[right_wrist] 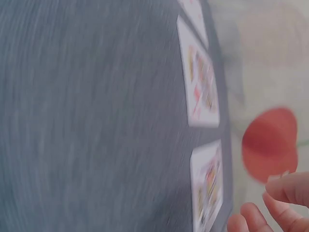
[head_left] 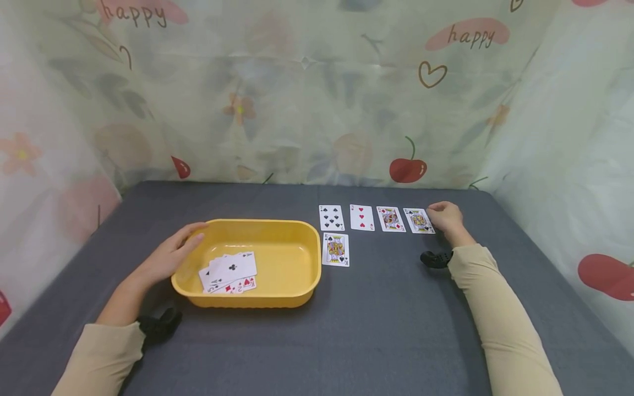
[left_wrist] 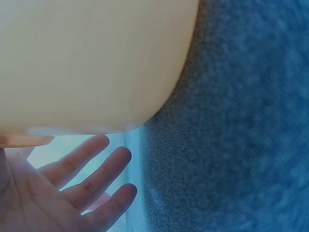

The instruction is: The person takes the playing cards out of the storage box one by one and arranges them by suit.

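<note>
The yellow tray (head_left: 289,302) stands on the left half of the table, holding several overlapping cards, with an ace of clubs (head_left: 233,267) on top. At its left rim is the left hand (head_left: 170,256), thumb over the rim; the left wrist view shows its other fingers (left_wrist: 99,181) spread and nearly straight outside the wall. Beside the rightmost face card (head_left: 419,220) is the right hand (head_left: 447,218). Its thumb (right_wrist: 292,188) and index finger come close together in the right wrist view, the other fingers loosely bent, with no card visible between them.
Left of that card lie a red face card (head_left: 391,219), a three of hearts (head_left: 362,218) and a seven of spades (head_left: 331,218), in a row. A king of spades (head_left: 335,249) is below the seven, close to the tray's right side. A patterned curtain (head_left: 302,110) borders the table.
</note>
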A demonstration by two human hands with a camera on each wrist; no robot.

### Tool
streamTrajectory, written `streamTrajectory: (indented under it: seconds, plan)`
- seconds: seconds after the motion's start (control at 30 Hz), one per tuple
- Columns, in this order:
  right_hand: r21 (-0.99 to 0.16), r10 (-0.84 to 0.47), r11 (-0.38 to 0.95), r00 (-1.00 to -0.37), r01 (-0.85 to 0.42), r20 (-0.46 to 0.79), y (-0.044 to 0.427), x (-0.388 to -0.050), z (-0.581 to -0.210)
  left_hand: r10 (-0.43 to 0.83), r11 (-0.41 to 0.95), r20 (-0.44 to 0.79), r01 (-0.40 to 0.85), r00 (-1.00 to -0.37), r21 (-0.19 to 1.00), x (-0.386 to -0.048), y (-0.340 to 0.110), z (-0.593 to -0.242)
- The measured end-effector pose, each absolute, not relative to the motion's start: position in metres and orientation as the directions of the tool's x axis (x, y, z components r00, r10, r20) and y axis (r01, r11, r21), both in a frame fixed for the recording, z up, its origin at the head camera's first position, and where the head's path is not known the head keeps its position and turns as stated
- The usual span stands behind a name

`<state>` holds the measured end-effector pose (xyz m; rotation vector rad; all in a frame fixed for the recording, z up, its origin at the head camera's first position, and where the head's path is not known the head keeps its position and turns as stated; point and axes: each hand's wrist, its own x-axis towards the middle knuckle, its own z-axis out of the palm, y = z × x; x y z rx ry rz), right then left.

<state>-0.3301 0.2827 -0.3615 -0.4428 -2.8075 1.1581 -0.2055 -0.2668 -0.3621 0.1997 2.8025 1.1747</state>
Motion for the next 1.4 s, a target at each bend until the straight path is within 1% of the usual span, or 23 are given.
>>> streamTrajectory:
  seconds: [0.13,0.23,0.37,0.5,0.67,0.77,0.93,1.13,1.4]
  plan:
    - [-0.726,0.165,0.675,-0.986,0.133,-0.026,0.266,-0.330,-0.355,0.156,0.696,-0.034,0.086,-0.987,0.712,-0.205,-0.267,-0.362]
    - [-0.757,0.064,0.651,-0.998,0.059,-0.023,0.247,-0.328,-0.346,0.155,0.698,-0.035,0.085,-0.987,0.711,-0.205,-0.267,-0.362]
    - [-0.787,-0.066,0.616,-0.998,-0.023,-0.023,0.216,-0.324,-0.333,0.158,0.697,-0.034,0.087,-0.987,0.712,-0.205,-0.267,-0.361]
    - [-0.808,-0.180,0.580,-0.984,-0.099,-0.009,0.187,-0.320,-0.322,0.162,0.696,-0.026,0.096,-0.986,0.711,-0.206,-0.266,-0.362]
    - [-0.839,-0.311,0.516,-0.951,-0.174,0.005,0.152,-0.311,-0.309,0.146,0.701,-0.024,0.086,-0.989,0.708,-0.206,-0.266,-0.363]
    - [-0.837,-0.368,0.509,-0.930,-0.199,-0.002,0.133,-0.303,-0.300,0.142,0.700,-0.029,0.079,-0.989,0.710,-0.206,-0.267,-0.364]
    - [-0.848,-0.475,0.466,-0.880,-0.251,0.000,0.104,-0.293,-0.291,0.157,0.693,-0.037,0.084,-0.987,0.716,-0.206,-0.268,-0.363]
    - [-0.851,-0.586,0.423,-0.810,-0.312,0.006,0.072,-0.283,-0.287,0.160,0.691,-0.039,0.084,-0.986,0.718,-0.206,-0.269,-0.362]
    - [-0.822,-0.691,0.412,-0.722,-0.393,-0.002,0.029,-0.278,-0.293,0.159,0.694,-0.034,0.087,-0.987,0.715,-0.207,-0.270,-0.363]
